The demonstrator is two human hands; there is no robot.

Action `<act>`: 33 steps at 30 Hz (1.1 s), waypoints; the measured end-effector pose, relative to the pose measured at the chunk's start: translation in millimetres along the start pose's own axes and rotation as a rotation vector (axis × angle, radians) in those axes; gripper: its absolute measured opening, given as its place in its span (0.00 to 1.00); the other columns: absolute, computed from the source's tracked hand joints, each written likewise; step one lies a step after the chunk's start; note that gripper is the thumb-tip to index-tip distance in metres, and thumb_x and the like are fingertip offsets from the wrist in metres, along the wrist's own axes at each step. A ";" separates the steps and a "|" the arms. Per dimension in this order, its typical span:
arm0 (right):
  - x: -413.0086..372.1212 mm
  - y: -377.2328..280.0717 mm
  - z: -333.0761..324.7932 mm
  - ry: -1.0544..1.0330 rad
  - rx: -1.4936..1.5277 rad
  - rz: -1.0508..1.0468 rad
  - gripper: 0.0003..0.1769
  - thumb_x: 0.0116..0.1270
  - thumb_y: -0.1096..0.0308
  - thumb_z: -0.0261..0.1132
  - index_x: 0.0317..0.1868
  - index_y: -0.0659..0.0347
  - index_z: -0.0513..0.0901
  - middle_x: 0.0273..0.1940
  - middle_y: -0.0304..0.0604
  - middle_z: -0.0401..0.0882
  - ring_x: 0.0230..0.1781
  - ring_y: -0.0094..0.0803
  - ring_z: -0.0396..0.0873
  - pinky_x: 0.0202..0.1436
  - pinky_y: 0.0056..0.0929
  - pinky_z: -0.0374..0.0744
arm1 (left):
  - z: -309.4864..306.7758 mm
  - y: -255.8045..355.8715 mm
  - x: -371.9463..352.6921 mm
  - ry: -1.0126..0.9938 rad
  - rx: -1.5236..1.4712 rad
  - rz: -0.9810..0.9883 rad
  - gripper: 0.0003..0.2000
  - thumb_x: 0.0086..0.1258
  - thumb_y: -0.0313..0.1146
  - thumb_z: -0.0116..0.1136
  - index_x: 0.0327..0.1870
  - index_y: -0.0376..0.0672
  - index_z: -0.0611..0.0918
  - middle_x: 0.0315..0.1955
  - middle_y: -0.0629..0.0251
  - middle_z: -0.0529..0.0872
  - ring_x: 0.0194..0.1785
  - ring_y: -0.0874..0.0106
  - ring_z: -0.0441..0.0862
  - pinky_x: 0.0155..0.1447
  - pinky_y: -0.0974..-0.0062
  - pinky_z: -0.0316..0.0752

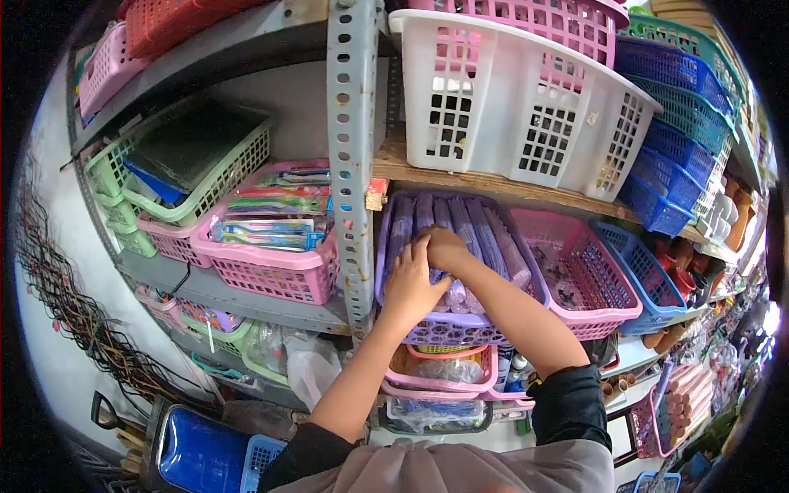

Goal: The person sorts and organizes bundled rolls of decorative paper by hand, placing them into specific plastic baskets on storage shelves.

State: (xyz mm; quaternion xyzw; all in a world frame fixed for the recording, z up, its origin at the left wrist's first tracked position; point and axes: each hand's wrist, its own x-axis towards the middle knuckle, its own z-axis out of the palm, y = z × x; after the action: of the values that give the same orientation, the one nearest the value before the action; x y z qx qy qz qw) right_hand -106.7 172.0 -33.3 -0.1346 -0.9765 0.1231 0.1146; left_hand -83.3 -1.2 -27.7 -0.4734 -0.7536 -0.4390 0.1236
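Note:
Both my hands reach into a purple plastic basket (448, 330) on a shelf at chest height. The basket is packed with long purple wrapped rolls (464, 222) lying side by side. My left hand (409, 283) rests flat on the rolls near the basket's front left, fingers spread. My right hand (444, 246) lies just above it, fingers curled over the top of a roll in the middle. Whether either hand truly grips a roll is hidden by the fingers.
A pink basket (275, 275) of packaged toothbrushes sits left of the steel upright (355, 164). A pink basket (575, 271) and a blue one (649, 279) stand to the right. A white basket (526, 99) is on the wooden shelf above. More baskets fill lower shelves.

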 end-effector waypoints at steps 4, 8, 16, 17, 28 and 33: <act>-9.0 -6.6 -5.8 0.075 -0.026 -0.071 0.24 0.56 0.52 0.62 0.50 0.55 0.81 0.54 0.51 0.77 0.54 0.50 0.75 0.54 0.45 0.77 | -6.8 8.4 0.2 -0.072 0.045 -0.152 0.42 0.53 0.45 0.68 0.67 0.40 0.59 0.55 0.42 0.71 0.57 0.44 0.72 0.58 0.55 0.71; -20.2 -15.4 -10.8 -0.079 -0.228 -0.099 0.28 0.55 0.53 0.63 0.55 0.54 0.78 0.57 0.50 0.74 0.59 0.49 0.71 0.57 0.47 0.75 | 3.2 -2.6 3.5 -0.146 0.066 -0.193 0.46 0.53 0.49 0.68 0.68 0.37 0.57 0.56 0.36 0.69 0.57 0.40 0.70 0.61 0.53 0.68; -6.5 -2.4 1.0 -0.230 -0.320 -0.271 0.32 0.48 0.54 0.67 0.55 0.56 0.78 0.56 0.51 0.75 0.59 0.51 0.71 0.58 0.45 0.74 | 4.2 -7.0 9.7 -0.240 0.025 -0.216 0.47 0.53 0.51 0.67 0.69 0.35 0.57 0.60 0.35 0.67 0.64 0.43 0.65 0.68 0.56 0.60; -7.3 -1.3 -2.6 -0.227 -0.318 -0.289 0.30 0.47 0.54 0.68 0.51 0.58 0.80 0.53 0.52 0.77 0.55 0.50 0.74 0.56 0.43 0.76 | 4.7 -7.9 9.5 -0.218 0.027 -0.204 0.47 0.53 0.52 0.67 0.69 0.35 0.58 0.60 0.36 0.68 0.64 0.44 0.66 0.68 0.57 0.61; -11.5 -5.5 -23.1 -0.302 -0.135 -0.250 0.29 0.49 0.57 0.69 0.52 0.61 0.79 0.50 0.55 0.79 0.52 0.51 0.76 0.55 0.40 0.74 | 1.4 -4.2 3.3 -0.098 0.077 -0.157 0.46 0.52 0.54 0.67 0.68 0.39 0.59 0.58 0.40 0.72 0.59 0.45 0.72 0.61 0.57 0.69; -2.2 17.6 -3.5 -0.036 0.026 -0.361 0.25 0.58 0.46 0.60 0.45 0.56 0.84 0.46 0.53 0.81 0.48 0.51 0.78 0.51 0.44 0.76 | 4.4 -7.3 2.0 -0.055 0.074 -0.139 0.45 0.53 0.52 0.67 0.69 0.39 0.59 0.58 0.42 0.72 0.58 0.45 0.73 0.62 0.57 0.69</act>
State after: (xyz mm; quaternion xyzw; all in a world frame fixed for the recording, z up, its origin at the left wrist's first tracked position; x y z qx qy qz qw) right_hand -99.6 188.5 -35.1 0.0467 -0.9850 0.1157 0.1190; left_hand -89.3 2.3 -33.1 -0.4268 -0.8035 -0.4052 0.0894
